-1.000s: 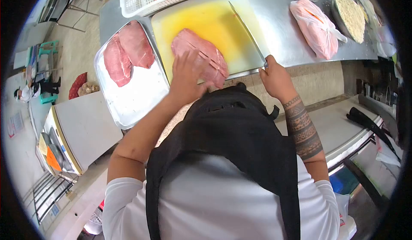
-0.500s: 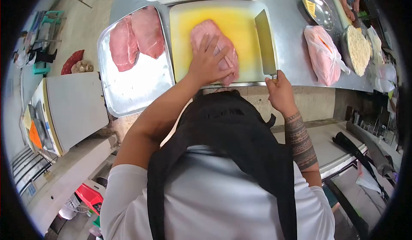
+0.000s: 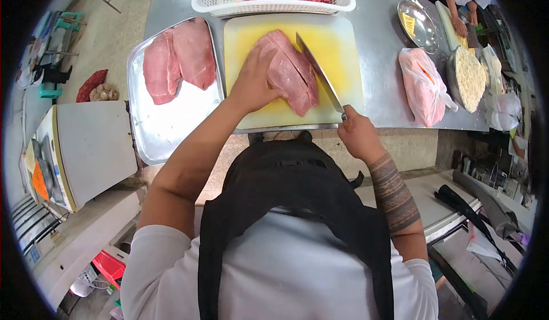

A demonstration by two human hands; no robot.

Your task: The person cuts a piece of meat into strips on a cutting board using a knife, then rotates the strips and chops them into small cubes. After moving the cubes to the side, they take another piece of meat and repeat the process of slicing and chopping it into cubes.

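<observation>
A pink piece of meat (image 3: 290, 74) with a long cut line down it lies on the yellow and white cutting board (image 3: 347, 45). My left hand (image 3: 254, 82) rests on the meat's left side, fingers spread around its edge. In my right hand (image 3: 359, 134) is the handle of a cleaver (image 3: 323, 80), its blade slanting up and left over the board, close to the meat's right side. Left of the board, a metal tray (image 3: 171, 131) holds two large pieces of meat (image 3: 194, 51).
A white basket (image 3: 214, 5) of diced meat stands behind the board. To the right are a steel bowl (image 3: 426, 31), a bagged pink item (image 3: 420, 85) and a bowl of pale shreds (image 3: 470, 77). Another person's hands (image 3: 459, 25) work at the back right.
The cleaver has swung from the board's right edge leftward to beside the meat. My left hand has shifted from the meat's top to its left side, showing the cut line.
</observation>
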